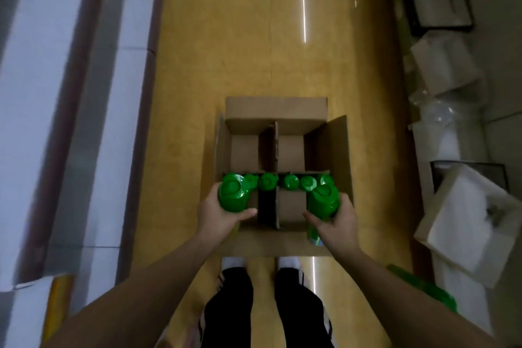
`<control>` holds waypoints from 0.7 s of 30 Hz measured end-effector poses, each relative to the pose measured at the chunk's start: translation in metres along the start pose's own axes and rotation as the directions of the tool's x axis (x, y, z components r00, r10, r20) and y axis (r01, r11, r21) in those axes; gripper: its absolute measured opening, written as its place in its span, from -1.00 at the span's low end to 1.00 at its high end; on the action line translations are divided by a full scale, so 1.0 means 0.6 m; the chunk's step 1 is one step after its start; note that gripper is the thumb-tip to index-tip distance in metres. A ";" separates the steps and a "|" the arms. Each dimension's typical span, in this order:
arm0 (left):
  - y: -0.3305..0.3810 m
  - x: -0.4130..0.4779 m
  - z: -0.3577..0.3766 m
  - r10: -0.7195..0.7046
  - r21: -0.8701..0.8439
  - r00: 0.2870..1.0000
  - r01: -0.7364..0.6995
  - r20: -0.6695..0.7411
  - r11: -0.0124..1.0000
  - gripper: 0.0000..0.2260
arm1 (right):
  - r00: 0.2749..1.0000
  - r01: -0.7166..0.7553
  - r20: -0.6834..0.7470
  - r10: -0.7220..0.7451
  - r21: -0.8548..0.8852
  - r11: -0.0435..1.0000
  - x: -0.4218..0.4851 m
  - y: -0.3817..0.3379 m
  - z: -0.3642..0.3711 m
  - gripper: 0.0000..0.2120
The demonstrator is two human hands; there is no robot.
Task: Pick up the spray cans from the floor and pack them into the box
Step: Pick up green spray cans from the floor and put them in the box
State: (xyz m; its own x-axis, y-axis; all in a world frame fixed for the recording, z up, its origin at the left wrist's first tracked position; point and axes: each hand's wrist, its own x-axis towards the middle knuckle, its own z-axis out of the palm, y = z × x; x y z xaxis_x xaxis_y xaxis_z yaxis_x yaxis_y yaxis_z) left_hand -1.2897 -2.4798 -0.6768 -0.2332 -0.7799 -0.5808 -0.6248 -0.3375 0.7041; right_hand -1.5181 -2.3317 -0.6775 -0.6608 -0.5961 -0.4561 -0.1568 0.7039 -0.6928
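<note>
An open cardboard box with inner dividers stands on the yellow floor in front of my feet. Several green-capped spray cans stand in a row across its middle. My left hand grips a green-capped can upright over the box's near-left compartment. My right hand grips another green can over the near-right compartment. Both far compartments show bare cardboard bottoms.
White cartons and plastic wrap lie along the right wall. More green cans lie on the floor at the lower right. A long white and brown surface runs along the left. The yellow floor stretches beyond the box.
</note>
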 end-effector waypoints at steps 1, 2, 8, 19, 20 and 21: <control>-0.020 0.018 0.013 -0.022 0.002 1.000 0.022 0.003 1.000 -0.23 | 1.000 -0.010 0.004 0.010 -0.028 1.000 0.010 0.022 0.015 -0.37; -0.040 0.034 0.025 -0.047 0.011 0.999 0.047 0.008 0.999 -0.18 | 1.000 -0.017 0.007 0.017 -0.049 0.999 0.020 0.043 0.031 -0.36; -0.131 0.112 0.090 -0.108 0.005 0.994 0.108 -0.002 0.994 -0.06 | 0.999 -0.042 -0.014 0.041 -0.049 0.998 0.077 0.143 0.102 -0.26; -0.264 0.183 0.205 -0.068 0.139 0.992 0.082 -0.104 0.987 -0.07 | 0.999 -0.035 -0.015 0.033 -0.101 0.994 0.161 0.255 0.224 -0.29; -0.275 0.189 0.213 -0.089 0.123 0.989 0.103 -0.116 0.987 -0.07 | 0.999 -0.036 -0.026 0.034 -0.086 0.996 0.164 0.261 0.235 -0.31; -0.285 0.196 0.222 -0.104 0.102 0.987 0.117 -0.125 0.988 -0.07 | 0.999 -0.040 -0.038 0.038 -0.065 0.997 0.166 0.267 0.245 -0.33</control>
State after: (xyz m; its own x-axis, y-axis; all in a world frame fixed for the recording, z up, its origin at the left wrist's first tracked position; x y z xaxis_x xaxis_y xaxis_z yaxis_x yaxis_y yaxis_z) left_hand -1.3095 -2.4437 -0.9199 -0.0715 -0.8003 -0.5953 -0.7206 -0.3713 0.5856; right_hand -1.5012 -2.3354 -0.9161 -0.6939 -0.5539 -0.4601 -0.1776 0.7509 -0.6361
